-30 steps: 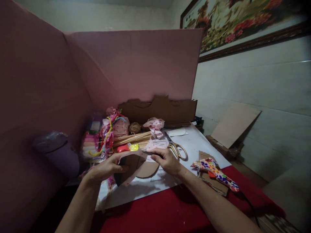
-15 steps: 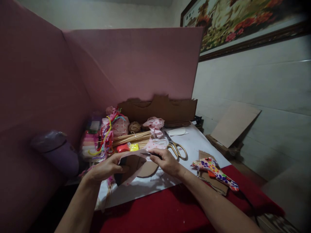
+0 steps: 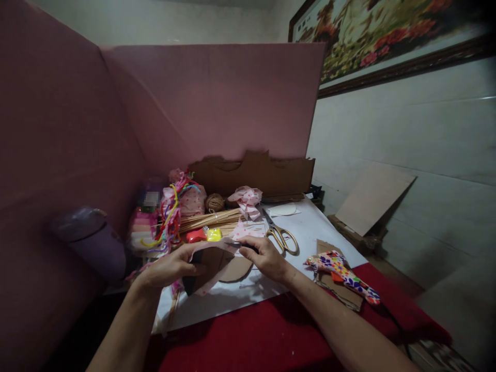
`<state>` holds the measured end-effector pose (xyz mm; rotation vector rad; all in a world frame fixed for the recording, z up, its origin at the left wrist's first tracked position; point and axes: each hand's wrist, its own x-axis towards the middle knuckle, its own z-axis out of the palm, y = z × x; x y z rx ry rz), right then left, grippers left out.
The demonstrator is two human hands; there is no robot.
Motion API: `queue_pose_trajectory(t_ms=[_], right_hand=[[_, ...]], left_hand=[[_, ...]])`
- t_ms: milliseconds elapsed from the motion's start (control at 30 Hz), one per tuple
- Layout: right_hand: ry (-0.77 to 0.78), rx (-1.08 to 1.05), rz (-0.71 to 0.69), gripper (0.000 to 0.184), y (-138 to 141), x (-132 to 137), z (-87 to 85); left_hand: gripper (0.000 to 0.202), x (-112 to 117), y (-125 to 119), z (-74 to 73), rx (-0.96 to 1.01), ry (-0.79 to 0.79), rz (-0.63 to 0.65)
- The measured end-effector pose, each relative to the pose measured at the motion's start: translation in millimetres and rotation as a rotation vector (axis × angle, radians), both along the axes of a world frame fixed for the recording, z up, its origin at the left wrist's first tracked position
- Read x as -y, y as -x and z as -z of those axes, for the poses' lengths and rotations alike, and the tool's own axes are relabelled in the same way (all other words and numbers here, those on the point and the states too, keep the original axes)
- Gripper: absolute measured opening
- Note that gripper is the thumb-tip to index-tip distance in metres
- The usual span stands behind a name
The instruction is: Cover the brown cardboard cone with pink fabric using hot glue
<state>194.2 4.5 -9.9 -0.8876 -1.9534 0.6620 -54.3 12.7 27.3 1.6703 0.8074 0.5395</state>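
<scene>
My left hand (image 3: 179, 266) is closed on a brown cardboard piece (image 3: 209, 261) with a dark left edge, thumb on its face. Pale pink dotted fabric (image 3: 215, 280) runs along the cardboard's top edge and hangs across its right side. At the fabric's far end, my right hand (image 3: 266, 257) is pinched shut, with a small dark item partly hidden under its fingers; I cannot make out what that is. A rounded cardboard piece (image 3: 237, 269) shows behind the fabric, between my hands. Gold-handled scissors (image 3: 284, 240) lie just beyond my right hand.
Bundled thin sticks (image 3: 209, 221), a twine ball (image 3: 214, 203), crumpled dotted fabric (image 3: 248, 199), red clay (image 3: 196, 236) and yellow clay (image 3: 214, 235) lie behind my hands. Colourful pipe cleaners (image 3: 170, 222) are at left. A floral-patterned shape (image 3: 346, 274) rests on cardboard at right.
</scene>
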Motion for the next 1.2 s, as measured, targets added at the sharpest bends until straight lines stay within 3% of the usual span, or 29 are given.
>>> queue_pose_trajectory(t_ms=[633,800,1000,1200], right_hand=[[-0.139,-0.016,0.053,0.019,-2.9,3.5,-0.8],[-0.186,0.042,0.088,0.025,-3.2,2.4,1.5],[-0.215,0.045,0.081,0.026,-3.1,2.5,2.8],[-0.240,0.036,0.090,0.018,-2.8,5.0,0.5]], left_hand=[[0.049,-4.8,7.3,4.5,0.056,-0.043,-0.088],[0.048,-5.3,4.1,1.7,-0.006,-0.158,-0.065],[0.049,-1.8,0.0,-0.4,-0.032,-0.144,-0.011],[0.051,-1.3,-1.5,-1.6,-0.040,-0.150,-0.037]])
